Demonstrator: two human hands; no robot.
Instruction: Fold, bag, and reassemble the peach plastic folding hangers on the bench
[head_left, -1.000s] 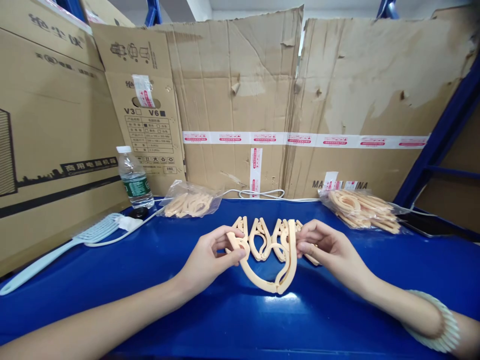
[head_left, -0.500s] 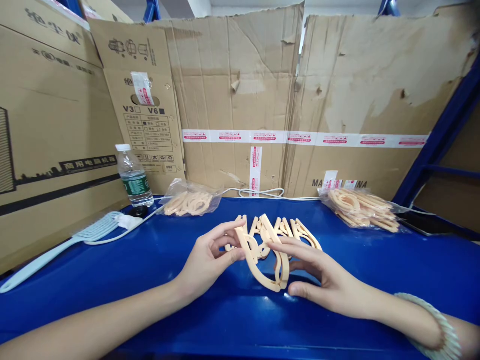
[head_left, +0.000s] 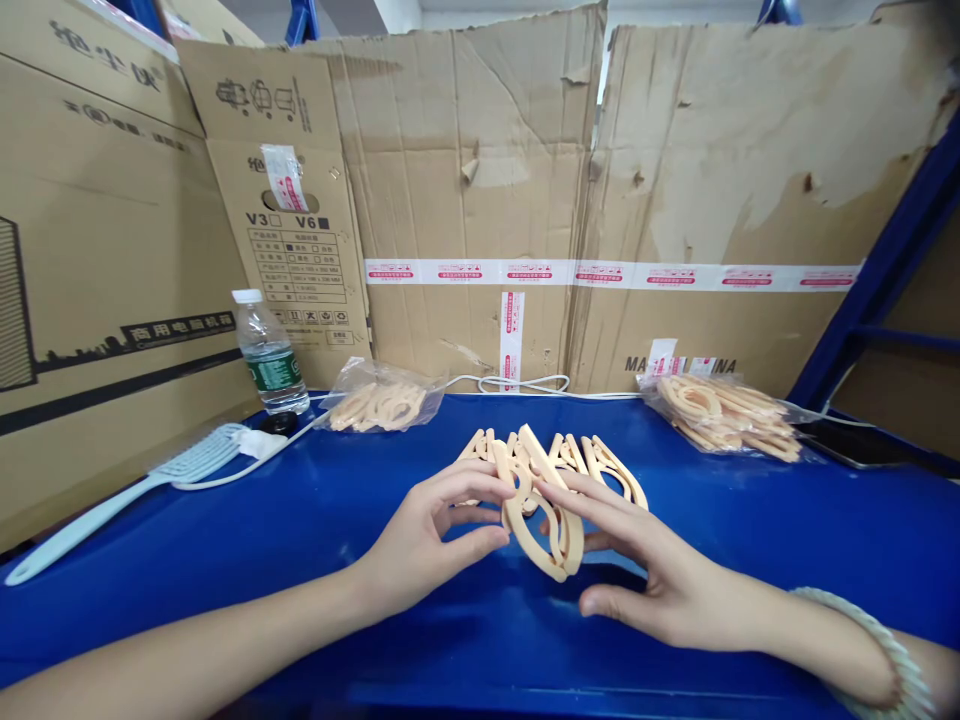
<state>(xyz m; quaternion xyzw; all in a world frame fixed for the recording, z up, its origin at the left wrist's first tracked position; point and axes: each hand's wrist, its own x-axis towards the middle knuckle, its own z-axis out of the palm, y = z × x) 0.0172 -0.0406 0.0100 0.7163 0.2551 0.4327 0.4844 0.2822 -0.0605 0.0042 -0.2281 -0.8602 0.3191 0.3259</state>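
A beige folding clothes hanger (head_left: 534, 545) is tilted up in front of me, its two arms folded close to each other. My left hand (head_left: 439, 535) pinches its left arm between thumb and fingers. On the other side, my right hand (head_left: 649, 560) has its fingers against the right arm, some in front and some behind, with the thumb held apart. Just beyond lie several similar beige folding hangers (head_left: 611, 465) in a row, partly hidden by the held one and my fingers.
Clear bags of beige hangers lie at back left (head_left: 382, 405) and back right (head_left: 724, 415). A water bottle (head_left: 271, 365), a pale blue brush (head_left: 187, 460) and a white cable (head_left: 525, 383) are on the blue table (head_left: 465, 650). Behind stand cardboard sheets (head_left: 465, 200); a dark flat device (head_left: 851, 445) lies right.
The left arm of the hanger has swung right, closer to the other arm. My left hand has moved right with it; my right hand has hardly shifted.
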